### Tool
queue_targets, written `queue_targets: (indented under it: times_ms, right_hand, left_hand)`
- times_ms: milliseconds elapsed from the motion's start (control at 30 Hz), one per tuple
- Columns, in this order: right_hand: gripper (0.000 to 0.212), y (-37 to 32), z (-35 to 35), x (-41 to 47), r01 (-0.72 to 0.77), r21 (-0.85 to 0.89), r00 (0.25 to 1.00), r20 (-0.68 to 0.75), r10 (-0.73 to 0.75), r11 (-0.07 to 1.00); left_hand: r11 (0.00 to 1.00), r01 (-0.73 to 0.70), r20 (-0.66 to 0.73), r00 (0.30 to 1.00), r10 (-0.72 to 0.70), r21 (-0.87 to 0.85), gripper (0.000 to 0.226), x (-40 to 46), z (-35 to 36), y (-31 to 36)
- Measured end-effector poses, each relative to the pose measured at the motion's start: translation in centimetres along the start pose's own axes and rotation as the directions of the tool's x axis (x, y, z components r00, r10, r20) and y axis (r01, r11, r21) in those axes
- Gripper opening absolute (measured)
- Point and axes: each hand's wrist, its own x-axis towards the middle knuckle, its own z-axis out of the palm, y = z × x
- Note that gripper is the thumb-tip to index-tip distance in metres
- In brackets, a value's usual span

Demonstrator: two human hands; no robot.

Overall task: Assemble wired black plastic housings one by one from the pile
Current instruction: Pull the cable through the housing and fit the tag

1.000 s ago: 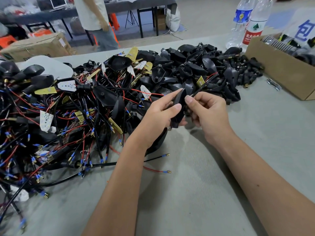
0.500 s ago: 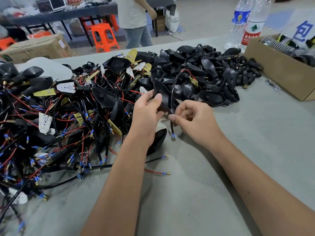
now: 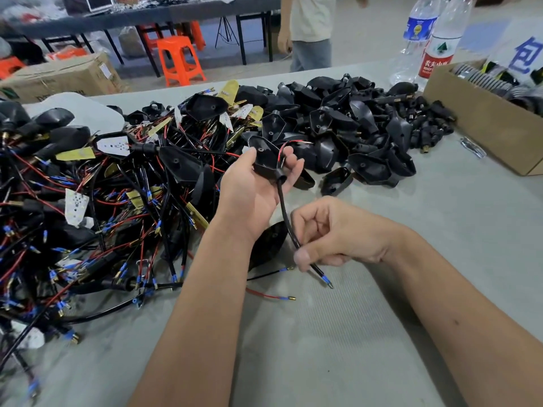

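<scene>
While the grey cloth-covered desk [image 3: 338, 348] lies bare nearest to the viewer, the right hand [image 3: 332, 236] works just above it; its thumb and curled fingers pinch the thin black sheathed cable [image 3: 289, 227] near the lower end, so that the blue-and-brass terminal tip [image 3: 328, 284] hangs free below the grip; I judge this grip serves to draw the cable straight down through the part above. A little farther, the left hand [image 3: 258, 183] is turned palm up and its fingers curl round the black pointed plastic housing [image 3: 266, 158], clamped on it; the neck of the housing points down toward the right hand, which lets the cable leave it in one line; thin red and black wires [image 3: 283, 148] loop out of the open top of the housing, probably the slack not yet pulled in. Beside the left forearm lie a loose red wire [image 3: 270, 295] and a loose black one [image 3: 264, 276] on the desk. Beyond, to the left, the tangled pile of wired parts [image 3: 102, 201] waits within reach; to the right the heap of empty black shells [image 3: 352, 127] touches it, so each next piece is near. Farther right stands an open cardboard box [image 3: 484, 124], and behind it two clear plastic bottles [image 3: 435, 39]; a person [image 3: 311, 30] stands far behind the desk.
</scene>
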Motion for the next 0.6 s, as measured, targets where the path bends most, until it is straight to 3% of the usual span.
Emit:
queue_targets:
  times_ms: [67, 233, 300, 433, 600]
  right_hand:
    - [0.021, -0.1, 0.2, 0.1, -0.006, -0.004, 0.999, 0.032, 0.007, 1.000]
    - [0.023, 0.3, 1.4, 1.7, 0.065, 0.094, 0.945, -0.326, -0.031, 0.993]
    - [0.015, 0.4, 1.3, 1.6, 0.052, 0.053, 0.949, -0.313, -0.033, 0.997]
    - [0.016, 0.0, 0.7, 0.4, 0.003, -0.011, 0.997, -0.079, -0.004, 1.000]
    - [0.025, 0.2, 1.2, 1.5, 0.057, 0.148, 0.947, -0.322, -0.006, 0.987]
  left_hand:
    - [0.996, 0.063, -0.016, 0.998, -0.064, -0.063, 0.034, 0.0, -0.2, 0.4]
    - [0.996, 0.091, -0.066, 0.994, -0.091, -0.008, 0.017, 0.3, -0.5, -0.2]
    - [0.997, 0.066, -0.069, 0.996, -0.063, 0.048, 0.014, 0.5, -0.6, -0.6]
    - [0.997, 0.036, -0.069, 0.997, -0.031, 0.074, 0.008, 0.8, -0.9, -0.6]
    - [0.984, 0.034, -0.050, 0.998, -0.026, 0.172, 0.013, 0.8, -1.2, -1.1]
